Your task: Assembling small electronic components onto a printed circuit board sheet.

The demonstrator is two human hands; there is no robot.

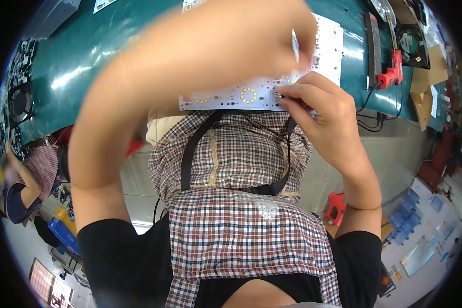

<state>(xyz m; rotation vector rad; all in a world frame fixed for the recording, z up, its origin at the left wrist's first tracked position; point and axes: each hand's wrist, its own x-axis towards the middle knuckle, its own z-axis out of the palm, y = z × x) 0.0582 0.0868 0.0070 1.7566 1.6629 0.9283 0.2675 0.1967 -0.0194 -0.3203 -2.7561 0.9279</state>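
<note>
Currently right hand at board's near edge, hold unclear; left hand blurred above board, grip can't be told.

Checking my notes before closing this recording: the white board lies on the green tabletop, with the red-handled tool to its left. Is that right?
Not quite: the head view shows the red-handled tool to the right of the white board. The board does lie on the green tabletop.

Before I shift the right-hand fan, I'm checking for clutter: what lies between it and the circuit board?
From board to fan, the head view shows green tabletop, a dark bar and a red-handled tool.
</note>
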